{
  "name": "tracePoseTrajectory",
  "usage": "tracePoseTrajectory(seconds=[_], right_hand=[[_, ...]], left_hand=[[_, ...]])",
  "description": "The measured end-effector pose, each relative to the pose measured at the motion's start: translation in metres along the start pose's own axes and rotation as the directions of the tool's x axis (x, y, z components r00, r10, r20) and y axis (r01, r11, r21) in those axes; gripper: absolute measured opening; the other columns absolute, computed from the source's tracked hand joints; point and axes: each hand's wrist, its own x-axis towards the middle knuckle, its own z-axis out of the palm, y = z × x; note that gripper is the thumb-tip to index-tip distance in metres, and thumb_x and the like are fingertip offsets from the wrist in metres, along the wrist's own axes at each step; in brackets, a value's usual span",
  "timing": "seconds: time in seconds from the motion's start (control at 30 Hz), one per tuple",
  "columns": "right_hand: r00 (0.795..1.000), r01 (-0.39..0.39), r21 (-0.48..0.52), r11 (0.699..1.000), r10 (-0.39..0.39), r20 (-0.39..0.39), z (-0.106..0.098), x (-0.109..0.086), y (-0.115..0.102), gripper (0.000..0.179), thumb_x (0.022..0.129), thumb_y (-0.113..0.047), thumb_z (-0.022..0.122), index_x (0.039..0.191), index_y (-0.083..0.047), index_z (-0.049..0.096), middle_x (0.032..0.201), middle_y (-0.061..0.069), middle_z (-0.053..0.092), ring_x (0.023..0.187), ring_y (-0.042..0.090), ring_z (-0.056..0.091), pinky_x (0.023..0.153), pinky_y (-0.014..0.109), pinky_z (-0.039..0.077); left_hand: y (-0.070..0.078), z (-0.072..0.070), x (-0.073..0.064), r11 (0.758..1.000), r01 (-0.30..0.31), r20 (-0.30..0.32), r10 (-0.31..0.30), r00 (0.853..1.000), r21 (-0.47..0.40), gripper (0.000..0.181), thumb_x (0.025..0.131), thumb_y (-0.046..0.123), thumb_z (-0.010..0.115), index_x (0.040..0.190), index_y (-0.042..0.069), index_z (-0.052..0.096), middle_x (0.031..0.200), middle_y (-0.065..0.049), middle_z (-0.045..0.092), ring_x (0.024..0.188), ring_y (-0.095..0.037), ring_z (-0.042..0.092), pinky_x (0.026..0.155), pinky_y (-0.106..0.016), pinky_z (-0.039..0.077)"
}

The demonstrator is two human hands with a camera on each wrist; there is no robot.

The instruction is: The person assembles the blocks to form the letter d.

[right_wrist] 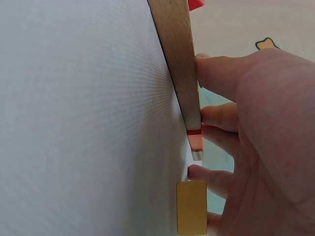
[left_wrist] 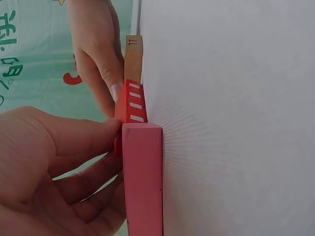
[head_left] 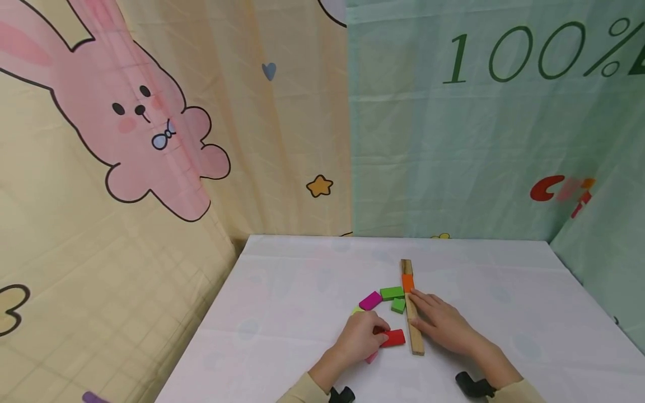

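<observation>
My left hand [head_left: 359,336] pinches a red block [head_left: 394,338] lying on the table; white stripes mark its side in the left wrist view. Beside that hand, a pink block [left_wrist: 142,177] fills the foreground of the left wrist view. Thumb and fingers of my right hand [head_left: 445,324] rest on a straight row of wooden blocks [head_left: 416,336], with an orange block [head_left: 407,283] within it. Left of the row lie a green block [head_left: 392,293], a smaller green block [head_left: 398,305], a magenta block [head_left: 370,300] and a yellow-green block [head_left: 356,309], partly hidden by my left hand.
A white cloth covers the table [head_left: 262,313]. Printed curtains [head_left: 282,129] hang behind it and at both sides. A gold-yellow block [right_wrist: 192,209] shows below the fingers in the right wrist view. Black wrist gear [head_left: 473,385] sits near my right sleeve.
</observation>
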Motion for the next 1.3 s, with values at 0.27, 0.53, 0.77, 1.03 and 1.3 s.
tracePoseTrajectory(seconds=[0.27,0.53,0.77,1.03,1.3], right_hand=[[1.000,-0.013,-0.004,1.000,0.013,-0.004,0.000,-0.001,-0.001,0.070,0.097,-0.048,0.062,0.152,-0.010,0.044,0.155,0.013,0.042,0.136,0.048,0.040,0.102,0.070,0.034],[1.000,-0.010,-0.012,1.000,0.010,-0.008,0.002,0.000,0.000,0.070,0.097,-0.049,0.062,0.152,-0.010,0.044,0.155,0.013,0.042,0.136,0.047,0.040,0.102,0.070,0.035],[1.000,-0.003,-0.011,1.000,0.002,-0.014,0.002,0.000,0.001,0.070,0.097,-0.049,0.062,0.153,-0.010,0.044,0.155,0.012,0.042,0.136,0.047,0.040,0.102,0.070,0.035],[1.000,-0.007,-0.014,1.000,0.007,-0.007,0.002,0.000,0.000,0.071,0.097,-0.050,0.061,0.153,-0.010,0.044,0.155,0.013,0.041,0.136,0.046,0.041,0.101,0.070,0.035],[1.000,-0.013,-0.026,1.000,0.012,-0.010,0.003,0.001,0.001,0.072,0.096,-0.050,0.062,0.153,-0.011,0.044,0.155,0.012,0.042,0.136,0.045,0.041,0.102,0.069,0.035]], left_hand=[[0.001,-0.001,0.000,1.000,0.000,0.064,0.000,0.998,-0.010,0.015,0.086,0.013,0.081,0.101,0.019,0.082,0.080,0.017,0.063,0.073,0.003,0.052,0.067,-0.016,0.046],[0.002,-0.004,-0.003,0.996,-0.025,0.166,0.039,0.985,-0.083,0.019,0.087,0.012,0.080,0.104,0.021,0.080,0.086,0.020,0.066,0.078,0.005,0.055,0.073,-0.016,0.048],[0.003,-0.007,-0.004,0.997,-0.056,0.188,0.066,0.980,-0.058,0.020,0.086,0.013,0.081,0.104,0.023,0.080,0.088,0.021,0.066,0.079,0.004,0.054,0.071,-0.015,0.046],[0.002,-0.006,-0.004,0.995,-0.072,0.207,0.086,0.974,-0.075,0.021,0.085,0.012,0.082,0.103,0.022,0.080,0.082,0.019,0.064,0.073,0.003,0.052,0.067,-0.015,0.046],[0.003,-0.010,-0.006,0.993,-0.069,0.248,0.090,0.965,-0.092,0.022,0.085,0.011,0.082,0.104,0.023,0.079,0.081,0.019,0.063,0.073,0.002,0.053,0.066,-0.016,0.047]])
